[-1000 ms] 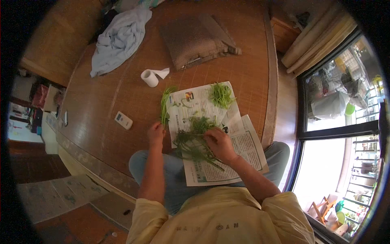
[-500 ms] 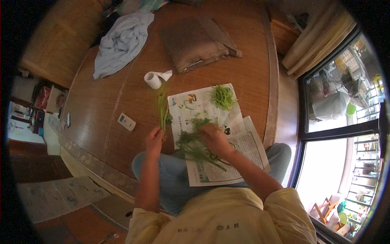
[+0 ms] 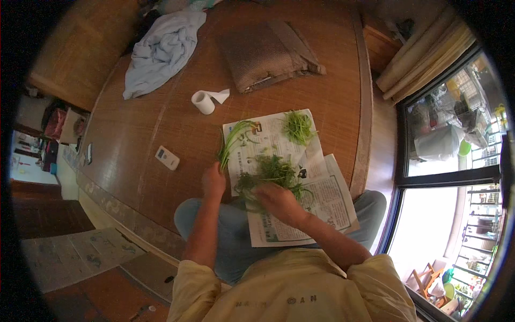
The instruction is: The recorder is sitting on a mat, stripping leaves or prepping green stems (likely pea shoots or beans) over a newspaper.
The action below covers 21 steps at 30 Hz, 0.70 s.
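My left hand is closed round the lower ends of a bunch of long, thin green stems, whose tips bend over the newspaper's left edge. My right hand is at the near side of a pile of dark green, feathery leafy greens. Its fingers are curled among the leaves, slightly blurred, and some sprigs show by the fingertips. Beneath lies a spread newspaper, partly over my lap. On its far right part sits a smaller heap of light green stems.
Beyond the newspaper stand a white paper roll with a loose end and a folded brown cushion. A white remote control lies to the left. A crumpled pale blue cloth is farther back. Glass doors border the right side.
My left hand has shifted slightly right and nearer me; its stems now lean over the newspaper. My right hand has moved left and nearer me across the leafy pile.
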Available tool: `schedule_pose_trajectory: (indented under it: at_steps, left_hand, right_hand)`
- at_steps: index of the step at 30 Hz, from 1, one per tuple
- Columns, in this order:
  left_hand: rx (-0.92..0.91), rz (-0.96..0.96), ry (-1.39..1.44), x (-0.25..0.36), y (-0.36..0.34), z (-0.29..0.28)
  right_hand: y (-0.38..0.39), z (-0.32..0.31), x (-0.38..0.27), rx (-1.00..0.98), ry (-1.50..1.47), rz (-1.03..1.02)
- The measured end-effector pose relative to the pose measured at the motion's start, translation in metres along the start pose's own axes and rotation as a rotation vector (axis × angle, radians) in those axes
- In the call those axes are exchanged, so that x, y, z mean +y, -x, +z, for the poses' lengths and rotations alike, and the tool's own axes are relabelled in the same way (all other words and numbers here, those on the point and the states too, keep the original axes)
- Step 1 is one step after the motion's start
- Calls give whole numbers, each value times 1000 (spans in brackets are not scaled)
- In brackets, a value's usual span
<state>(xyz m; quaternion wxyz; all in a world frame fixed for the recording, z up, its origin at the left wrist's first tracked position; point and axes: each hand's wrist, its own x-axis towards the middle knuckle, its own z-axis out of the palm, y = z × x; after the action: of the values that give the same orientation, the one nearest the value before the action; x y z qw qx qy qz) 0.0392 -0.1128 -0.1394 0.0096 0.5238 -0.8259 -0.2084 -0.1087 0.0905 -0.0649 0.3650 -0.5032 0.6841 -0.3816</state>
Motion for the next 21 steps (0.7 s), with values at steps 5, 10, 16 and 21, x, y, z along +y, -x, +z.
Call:
schedule_pose_trajectory:
  at_steps: [5, 10, 16, 21]
  left_hand:
    - [-36, -80, -66, 16, -14, -5]
    - [154, 153, -70, -11, -44, 17]
    - [-45, 59, 44, -15, -51, 33]
    - [-75, 85, -62, -13, -45, 27]
  right_hand:
    - [23, -12, 7, 110, -50, -91]
    - [36, -14, 5, 55, -113, -35]
    - [45, -1, 12, 137, -74, -145]
    - [48, -1, 10, 109, -25, -145]
